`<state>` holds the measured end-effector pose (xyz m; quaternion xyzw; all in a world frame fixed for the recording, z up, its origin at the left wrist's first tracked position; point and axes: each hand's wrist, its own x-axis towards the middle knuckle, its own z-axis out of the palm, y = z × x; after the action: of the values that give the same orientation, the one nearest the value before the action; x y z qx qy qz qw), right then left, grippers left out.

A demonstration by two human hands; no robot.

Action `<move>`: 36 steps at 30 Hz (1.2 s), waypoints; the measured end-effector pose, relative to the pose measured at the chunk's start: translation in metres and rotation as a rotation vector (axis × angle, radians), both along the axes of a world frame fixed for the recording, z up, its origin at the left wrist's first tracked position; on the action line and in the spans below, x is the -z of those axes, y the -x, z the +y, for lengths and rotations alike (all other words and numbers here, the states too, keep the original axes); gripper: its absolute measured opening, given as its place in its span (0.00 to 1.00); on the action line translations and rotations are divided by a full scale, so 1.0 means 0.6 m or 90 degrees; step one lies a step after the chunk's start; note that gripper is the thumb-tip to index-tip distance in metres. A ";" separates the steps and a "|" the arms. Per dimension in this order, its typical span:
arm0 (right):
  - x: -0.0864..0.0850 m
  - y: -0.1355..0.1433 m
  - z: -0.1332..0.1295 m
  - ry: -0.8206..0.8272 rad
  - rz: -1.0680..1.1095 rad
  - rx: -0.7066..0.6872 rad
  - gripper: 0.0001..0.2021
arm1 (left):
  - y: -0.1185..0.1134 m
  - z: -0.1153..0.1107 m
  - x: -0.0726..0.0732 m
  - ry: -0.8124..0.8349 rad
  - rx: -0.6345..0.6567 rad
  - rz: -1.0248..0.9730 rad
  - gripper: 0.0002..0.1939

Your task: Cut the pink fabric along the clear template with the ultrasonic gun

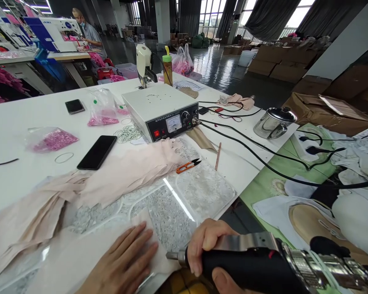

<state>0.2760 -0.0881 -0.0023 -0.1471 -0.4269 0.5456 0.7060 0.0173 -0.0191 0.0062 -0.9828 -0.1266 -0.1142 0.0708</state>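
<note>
Left hand (125, 255) lies flat on a pale pink cloth sheet (70, 261), fingers extended and palm down; right hand (210, 234) grips a handheld tool (242, 265), fingers wrapped over its body and thumb below. The sheet occupies the near side of the work area, on a patterned mat (208, 188) that covers part of the white table (33, 110). The tool's metal tip (173, 256) points left at the right edge of the sheet, just beside the left fingertips; contact between tip and cloth cannot be confirmed. The step in hand appears to be holding the cloth steady while the tip is set at its edge. The next move seems to call for a flat, unshifted sheet, a level tip and left fingers clear of it. The cloth looks thin, matt and limp. Farther off, a pile of similar cloth pieces (131, 171) shows creased layers and uneven edges. The mat is smooth and glossy, with a mottled grey, stone-like print. The tool combines a rounded black body, a flat metal plate and a ribbed metal collar. Orange-handled snips (187, 166) lie near a boxy control unit (159, 102) with a dial.
</note>
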 end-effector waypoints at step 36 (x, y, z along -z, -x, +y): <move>-0.017 0.044 0.022 0.051 -0.160 0.198 0.09 | 0.012 -0.025 0.024 0.106 -0.066 -0.063 0.19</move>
<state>0.2494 -0.0748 0.0080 -0.3058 -0.4618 0.4240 0.7165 0.0103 -0.0340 -0.0081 -0.9705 -0.1896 -0.1482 -0.0113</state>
